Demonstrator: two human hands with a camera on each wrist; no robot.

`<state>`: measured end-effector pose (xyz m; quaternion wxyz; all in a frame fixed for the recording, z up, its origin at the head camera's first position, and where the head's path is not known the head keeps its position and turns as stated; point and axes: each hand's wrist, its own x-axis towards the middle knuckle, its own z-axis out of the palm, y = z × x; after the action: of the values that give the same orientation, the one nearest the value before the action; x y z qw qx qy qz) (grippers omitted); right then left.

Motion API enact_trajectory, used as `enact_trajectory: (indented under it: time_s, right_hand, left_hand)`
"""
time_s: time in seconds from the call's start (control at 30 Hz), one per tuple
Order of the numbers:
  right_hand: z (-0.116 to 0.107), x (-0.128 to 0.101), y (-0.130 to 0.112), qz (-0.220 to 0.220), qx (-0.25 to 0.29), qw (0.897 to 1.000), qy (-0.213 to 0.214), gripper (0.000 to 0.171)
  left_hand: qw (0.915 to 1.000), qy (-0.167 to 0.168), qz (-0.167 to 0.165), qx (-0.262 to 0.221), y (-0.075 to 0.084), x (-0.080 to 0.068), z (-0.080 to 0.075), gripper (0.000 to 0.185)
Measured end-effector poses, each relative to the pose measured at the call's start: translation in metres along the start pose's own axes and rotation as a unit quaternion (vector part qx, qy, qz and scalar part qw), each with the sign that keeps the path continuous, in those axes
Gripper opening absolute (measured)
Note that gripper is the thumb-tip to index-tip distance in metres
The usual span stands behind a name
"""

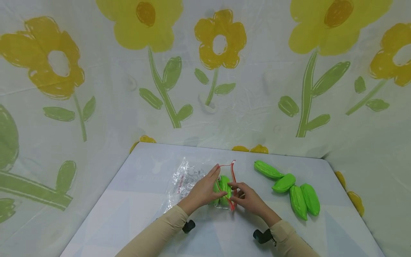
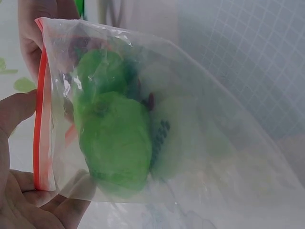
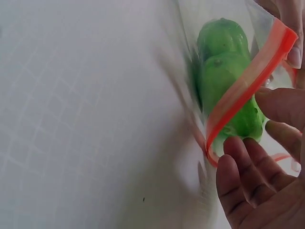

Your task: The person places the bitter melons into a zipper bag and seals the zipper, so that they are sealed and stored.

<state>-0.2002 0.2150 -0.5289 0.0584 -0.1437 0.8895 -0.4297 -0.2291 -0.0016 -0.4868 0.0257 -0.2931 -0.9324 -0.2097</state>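
A clear zip bag (image 1: 228, 180) with a red seal strip (image 3: 248, 86) lies between both hands near the table's front. Two green toy vegetables (image 2: 114, 138) are inside it, also seen as the green vegetables (image 3: 224, 71). My left hand (image 1: 216, 185) grips the bag's mouth from the left, with the thumb (image 2: 14, 109) on one side of the red strip (image 2: 40, 119) and the fingers under the bag. My right hand (image 1: 233, 192) pinches the red strip from the right, fingers (image 3: 238, 162) curled at the bag's rim.
Several more green toy vegetables (image 1: 297, 201) lie in a loose row on the white table (image 1: 128, 200) to the right. A crumpled clear plastic bag (image 1: 186, 180) lies left of my hands. A flower-print sheet (image 1: 205, 89) backs the table.
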Motion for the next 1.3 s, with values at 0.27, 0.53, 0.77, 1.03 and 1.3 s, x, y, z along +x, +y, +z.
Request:
enact_trajectory:
  time_s: [0.27,0.53,0.77,1.03,1.3]
  right_hand:
    - [-0.002,-0.007,0.003,0.001,-0.001,1.0,0.015,0.05]
    - [-0.008,-0.014,0.006,0.001,0.0,1.0,0.025,0.049]
    - [-0.016,-0.022,0.01,0.026,-0.003,0.999,0.029,0.045]
    - [-0.026,-0.029,0.023,0.024,-0.002,0.999,0.032,0.045]
    - [-0.038,-0.04,0.03,0.023,-0.009,0.999,0.045,0.045]
  left_hand:
    - [1.0,-0.001,-0.001,-0.004,-0.001,-0.001,0.002,0.095]
    - [1.0,-0.006,-0.004,-0.004,-0.001,-0.001,0.003,0.095]
    - [0.9997,-0.012,-0.016,-0.012,0.001,0.0,0.003,0.095]
    - [0.9998,-0.012,-0.018,-0.001,0.002,0.0,0.001,0.096]
    - [0.9999,-0.008,-0.01,0.0,0.001,-0.001,0.0,0.096]
